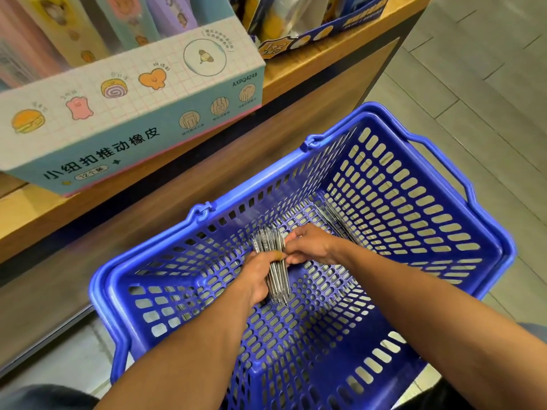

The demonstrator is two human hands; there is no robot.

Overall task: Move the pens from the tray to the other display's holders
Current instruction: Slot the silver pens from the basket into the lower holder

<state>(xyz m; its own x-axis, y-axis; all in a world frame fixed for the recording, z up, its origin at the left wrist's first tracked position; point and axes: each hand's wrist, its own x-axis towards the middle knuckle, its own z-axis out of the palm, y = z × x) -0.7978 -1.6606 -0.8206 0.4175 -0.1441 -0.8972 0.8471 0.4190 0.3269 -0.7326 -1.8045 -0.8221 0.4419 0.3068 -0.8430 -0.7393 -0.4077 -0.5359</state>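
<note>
left hand [257, 278]: yours, down inside the basket, fingers and thumb curled round a bundle of pens [273, 261]. Firm grip on the lower half of the bundle.
right hand [307, 244]: yours, also inside the basket, fingers bent onto the upper side of the same bundle, pinching it just beside your left thumb. Both hands are touching the bundle at once.
bundle of pens: clear barrels with dark cores, packed side by side, running roughly away from you and tilted up off the basket floor. Count is not readable, too blurred.
loose pens [334, 220]: a second lot lying on the basket floor toward the far right corner, beyond your right hand, apart from the held bundle.
basket [444, 179]: blue plastic, slotted walls and floor, sits on the ground right in front of you, against the base of the shelf unit. Handles folded down along the rim.
shelf [325, 69]: wooden top, above and behind the basket.
eraser box [127, 113]: pastel display carton with food cartoons and Chinese print, on the shelf at upper left, well apart from the pens.
blue display carton [349, 23]: on the shelf further right, contents unclear.
floor [488, 84]: grey tiles to the right.
</note>
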